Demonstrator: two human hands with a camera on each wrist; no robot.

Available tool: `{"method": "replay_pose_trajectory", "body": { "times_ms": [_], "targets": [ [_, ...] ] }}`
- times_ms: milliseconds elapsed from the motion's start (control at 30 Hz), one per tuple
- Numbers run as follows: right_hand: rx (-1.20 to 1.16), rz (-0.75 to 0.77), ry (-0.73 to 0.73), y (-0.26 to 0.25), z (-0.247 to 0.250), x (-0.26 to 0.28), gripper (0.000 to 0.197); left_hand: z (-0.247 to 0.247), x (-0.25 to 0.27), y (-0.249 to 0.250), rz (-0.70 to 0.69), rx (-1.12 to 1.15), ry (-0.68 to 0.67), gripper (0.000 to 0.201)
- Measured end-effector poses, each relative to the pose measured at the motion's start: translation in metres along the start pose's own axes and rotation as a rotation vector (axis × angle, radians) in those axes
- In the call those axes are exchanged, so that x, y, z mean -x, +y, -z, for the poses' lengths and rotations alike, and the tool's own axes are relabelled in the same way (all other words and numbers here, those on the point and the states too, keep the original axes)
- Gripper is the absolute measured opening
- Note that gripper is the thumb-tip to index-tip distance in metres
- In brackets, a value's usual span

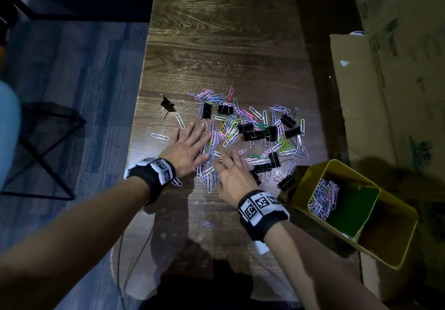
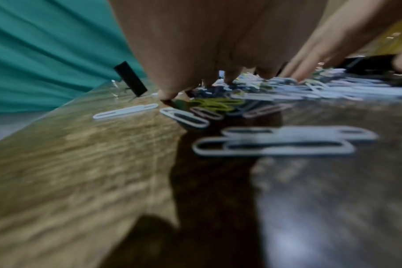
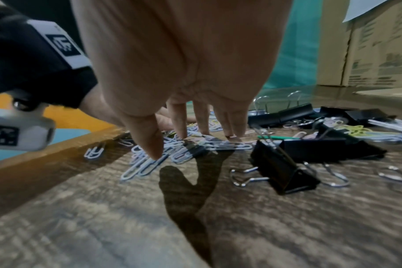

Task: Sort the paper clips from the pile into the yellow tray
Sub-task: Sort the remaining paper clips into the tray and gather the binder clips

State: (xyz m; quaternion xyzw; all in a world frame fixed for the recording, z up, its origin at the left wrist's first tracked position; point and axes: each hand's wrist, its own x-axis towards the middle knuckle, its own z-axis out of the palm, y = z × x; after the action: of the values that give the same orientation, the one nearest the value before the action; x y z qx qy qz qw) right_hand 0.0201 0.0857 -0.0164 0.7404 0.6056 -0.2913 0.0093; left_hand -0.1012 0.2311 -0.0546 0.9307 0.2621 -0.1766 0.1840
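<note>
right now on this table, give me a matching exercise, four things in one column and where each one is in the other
Things:
1. left hand
2. lone binder clip
3. yellow tray
4. single paper clip

Places:
A. at the table's right edge, paper clips inside
B. alone on the table, nearest the person
C. flat on the pile's left side
D. apart from the pile, far left

Pairs: 1-C, 2-D, 3-A, 4-B

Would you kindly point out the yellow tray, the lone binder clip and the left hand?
yellow tray [image 1: 310, 177], head view, on its near-left outer wall.
lone binder clip [image 1: 167, 105], head view, on its black body.
left hand [image 1: 186, 149], head view, on its back.
</note>
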Motion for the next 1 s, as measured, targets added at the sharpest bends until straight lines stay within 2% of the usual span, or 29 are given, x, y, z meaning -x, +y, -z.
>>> {"method": "replay_pose_trajectory", "body": {
  "times_ms": [67, 167, 267, 333, 400, 500, 567, 633, 700, 767, 833, 900, 1000],
  "targets": [
    [-0.028, 0.009, 0.045, -0.002, 0.002, -0.002, 0.063, -0.011, 0.014, 0.004, -0.058, -0.009, -0.021, 0.071],
    [-0.055, -0.073, 0.068, 0.005, 0.007, -0.008, 0.073, -0.019, 0.03, 0.008, -0.136, -0.009, 0.009, 0.072],
    [-0.013, -0.093, 0.004, 0.008, 0.009, -0.015, 0.073, -0.007, 0.014, 0.013, -0.074, 0.058, 0.095, 0.06],
    [0.001, -0.074, -0.038, 0.003, 0.005, -0.014, 0.068, 0.0, -0.002, 0.014, -0.04, 0.056, 0.061, 0.056],
    [0.005, -0.039, -0.06, -0.005, 0.0, -0.006, 0.066, 0.002, -0.009, 0.013, -0.064, 0.002, -0.011, 0.056],
    [-0.032, 0.018, -0.084, -0.015, -0.006, 0.012, 0.065, -0.009, 0.006, 0.013, -0.115, -0.026, -0.026, 0.058],
    [-0.091, 0.048, -0.039, -0.017, -0.007, 0.018, 0.057, -0.015, 0.024, 0.012, -0.209, -0.004, 0.002, 0.066],
    [-0.136, 0.038, 0.084, -0.014, -0.006, 0.016, 0.049, -0.011, 0.03, 0.005, -0.26, 0.042, 0.065, 0.065],
    [-0.151, -0.001, 0.173, -0.009, -0.005, 0.007, 0.056, -0.001, 0.02, -0.007, -0.181, 0.081, 0.167, 0.058],
    [-0.133, -0.04, 0.122, -0.005, -0.003, -0.001, 0.067, 0.008, 0.006, -0.02, -0.015, 0.085, 0.163, 0.056],
    [-0.051, -0.033, -0.013, -0.004, -0.002, -0.007, 0.07, 0.013, -0.002, -0.026, 0.092, 0.046, 0.06, 0.059],
    [0.022, 0.012, -0.113, -0.008, -0.006, -0.007, 0.07, 0.01, 0.0, -0.025, 0.08, 0.01, 0.013, 0.061],
    [0.015, 0.057, -0.111, -0.013, -0.018, 0.01, 0.068, -0.01, 0.026, -0.011, -0.059, 0.053, 0.046, 0.062]
  ]
}}
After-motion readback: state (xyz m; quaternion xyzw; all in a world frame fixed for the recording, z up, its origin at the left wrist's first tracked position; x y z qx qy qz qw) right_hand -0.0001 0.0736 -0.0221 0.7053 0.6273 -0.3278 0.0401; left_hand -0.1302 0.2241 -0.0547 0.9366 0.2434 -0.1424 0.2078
